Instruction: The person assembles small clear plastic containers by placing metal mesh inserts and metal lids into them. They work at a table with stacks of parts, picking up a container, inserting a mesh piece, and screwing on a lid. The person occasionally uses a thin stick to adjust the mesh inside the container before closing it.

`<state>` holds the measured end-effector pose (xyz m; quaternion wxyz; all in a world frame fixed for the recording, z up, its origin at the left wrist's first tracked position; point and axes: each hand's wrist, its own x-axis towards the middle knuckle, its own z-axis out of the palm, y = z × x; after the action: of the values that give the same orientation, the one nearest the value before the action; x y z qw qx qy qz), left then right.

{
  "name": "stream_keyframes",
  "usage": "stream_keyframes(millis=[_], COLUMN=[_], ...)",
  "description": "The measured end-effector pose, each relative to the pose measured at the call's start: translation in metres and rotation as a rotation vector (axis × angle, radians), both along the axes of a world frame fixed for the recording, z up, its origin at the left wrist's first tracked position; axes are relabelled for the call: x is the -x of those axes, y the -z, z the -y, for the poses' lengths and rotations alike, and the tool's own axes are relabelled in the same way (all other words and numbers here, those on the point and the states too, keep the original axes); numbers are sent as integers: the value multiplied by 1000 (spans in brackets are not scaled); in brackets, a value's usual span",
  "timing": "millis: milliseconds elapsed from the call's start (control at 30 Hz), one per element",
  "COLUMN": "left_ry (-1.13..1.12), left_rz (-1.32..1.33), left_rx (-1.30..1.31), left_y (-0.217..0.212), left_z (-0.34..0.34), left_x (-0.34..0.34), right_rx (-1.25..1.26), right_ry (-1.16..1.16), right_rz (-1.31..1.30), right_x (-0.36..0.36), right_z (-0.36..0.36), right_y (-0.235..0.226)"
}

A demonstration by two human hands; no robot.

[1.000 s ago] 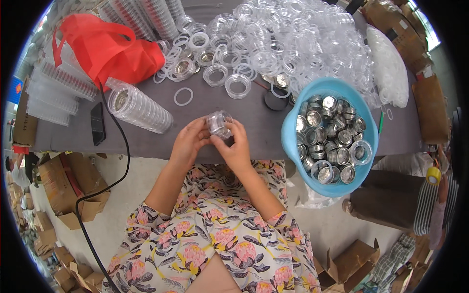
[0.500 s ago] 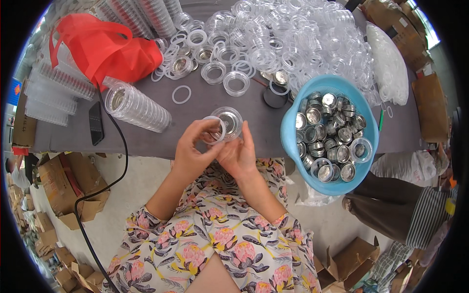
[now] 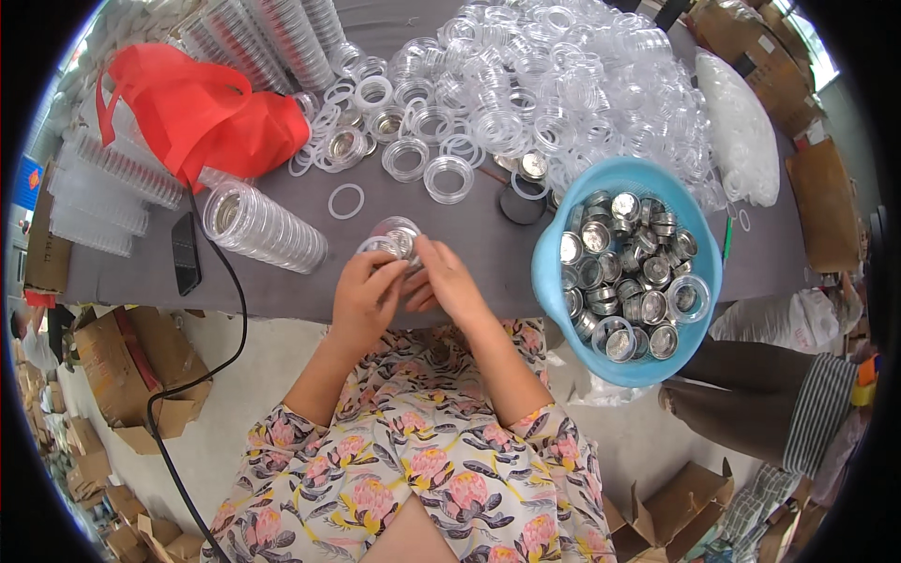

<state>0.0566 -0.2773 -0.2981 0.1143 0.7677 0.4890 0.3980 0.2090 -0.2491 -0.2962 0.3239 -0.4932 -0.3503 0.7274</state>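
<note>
Over the table's front edge, both my hands are close together around a clear round plastic cup [image 3: 396, 225] with a silver metal piece in it. My left hand [image 3: 364, 293] is closed, its fingers on a translucent ring [image 3: 377, 245] against the cup's left side. My right hand [image 3: 454, 283] grips the cup from the right with bent fingers; its fingertips partly cover the cup. Whether the ring is seated on the cup cannot be made out. Just beyond lies a loose ring [image 3: 346, 201], and two clear cups [image 3: 449, 179] stand near it.
To the right, a blue basket [image 3: 547, 272] holds several round metal pieces. A stack of clear cups [image 3: 272, 230] lies left, near a phone [image 3: 186, 251] and black cable [image 3: 235, 272]. Behind are a red bag [image 3: 197, 113] and a heap of clear rings and cups [image 3: 563, 84].
My hands have moved closer together, bringing the ring and the cup against each other. The cup has shifted left, and my right hand has turned from palm-up to knuckles-up.
</note>
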Motion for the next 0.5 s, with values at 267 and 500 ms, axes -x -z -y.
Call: stream_keyframes(millis=[267,500], left_ry=[-13,13], left_rz=[-123,-173], left_rx=[-43,-86], left_y=[22,19], left_z=[-5,-1], left_x=[11,15], right_rx=[-768,-386], right_ry=[421,52], right_rz=[1353,1577], right_x=[-21,-28], right_z=[-91,-125], right_y=[18,9])
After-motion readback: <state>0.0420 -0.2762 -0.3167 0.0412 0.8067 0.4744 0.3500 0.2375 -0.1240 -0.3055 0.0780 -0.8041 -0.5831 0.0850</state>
